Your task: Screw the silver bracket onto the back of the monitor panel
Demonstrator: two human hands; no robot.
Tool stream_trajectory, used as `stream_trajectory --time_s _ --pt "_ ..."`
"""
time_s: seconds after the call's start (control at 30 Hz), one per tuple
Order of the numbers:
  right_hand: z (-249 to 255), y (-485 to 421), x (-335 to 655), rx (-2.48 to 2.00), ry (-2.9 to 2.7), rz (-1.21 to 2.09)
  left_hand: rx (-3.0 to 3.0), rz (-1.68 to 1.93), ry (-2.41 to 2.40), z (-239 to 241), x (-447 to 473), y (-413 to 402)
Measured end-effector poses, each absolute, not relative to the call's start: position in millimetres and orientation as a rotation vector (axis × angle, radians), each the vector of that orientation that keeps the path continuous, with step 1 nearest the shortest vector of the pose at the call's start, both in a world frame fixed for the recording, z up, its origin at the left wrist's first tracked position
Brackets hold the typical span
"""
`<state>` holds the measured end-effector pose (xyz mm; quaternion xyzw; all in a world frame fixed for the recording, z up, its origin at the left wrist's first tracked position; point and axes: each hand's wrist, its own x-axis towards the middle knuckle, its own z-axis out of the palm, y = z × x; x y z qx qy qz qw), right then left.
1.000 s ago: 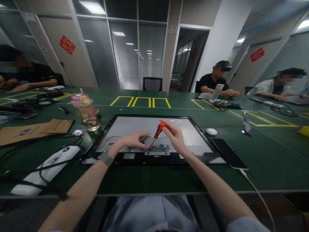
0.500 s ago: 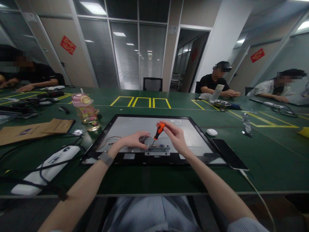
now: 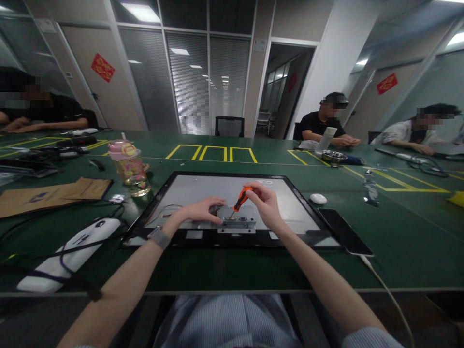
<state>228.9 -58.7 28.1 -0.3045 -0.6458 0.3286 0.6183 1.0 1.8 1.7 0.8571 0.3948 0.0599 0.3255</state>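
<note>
An orange and black screwdriver is pinched by its handle in my right hand. It leans to the right, its thin shaft pointing down at a metal bracket with a small circuit board and connectors. The exact contact of the tip is too small to tell. My left hand lies at the bracket's left end, thumb and fingers apart, the thumb touching or very near the bracket. A small dark part shows between them. Beneath both hands a flat display panel with a black frame lies on the table, thin wires at its left.
Left of the panel stand a pink-lidded bottle, a brown paper bag and a white power strip with cables. At right lie a phone on a cable and a white earbud case. Several people sit across the green table.
My right hand has shifted slightly right with the screwdriver, whose tip has moved a little along the bracket. My left hand has stayed in place.
</note>
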Motion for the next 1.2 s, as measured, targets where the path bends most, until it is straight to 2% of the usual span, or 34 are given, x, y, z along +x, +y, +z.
stream_trajectory --time_s 0.37,0.57,1.2 --pt "27 -57 227 -0.603 -1.415 0.950 2.249 0.172 1.004 1 -1 2" --pt "34 -57 227 -0.528 -1.351 1.203 2.262 0.173 1.019 2 0 1" --pt "33 -60 225 -0.556 -1.312 1.213 2.249 0.187 1.006 0 0 2"
